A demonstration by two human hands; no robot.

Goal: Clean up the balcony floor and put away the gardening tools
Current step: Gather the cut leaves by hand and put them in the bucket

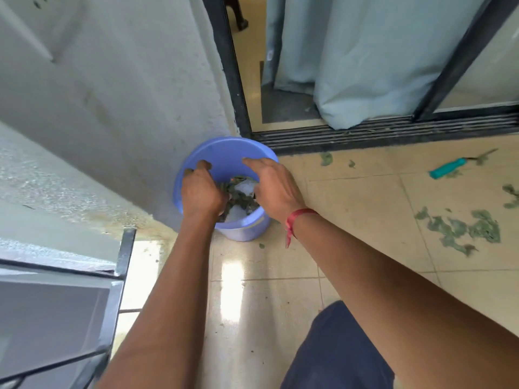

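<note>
The tiled balcony floor (351, 209) carries a blue bucket (224, 153) in the corner by the wall, just beside the door track. Green leaf scraps (460, 230) lie well to its right. The left hand (200, 192) curls down into the bucket's debris (238, 197); whether its grip is clamped there I cannot tell. The right hand (276, 186) hovers over the rim, grip apart. A teal-handled tool (446, 168) lies near the track.

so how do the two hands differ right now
The left hand has its fingers curled down into the leaf scraps inside the blue bucket, while the right hand lies flatter, with its fingers stretched out over the bucket's rim. The right wrist wears a red thread; the left wrist is bare. Both hands are at the bucket.
</note>
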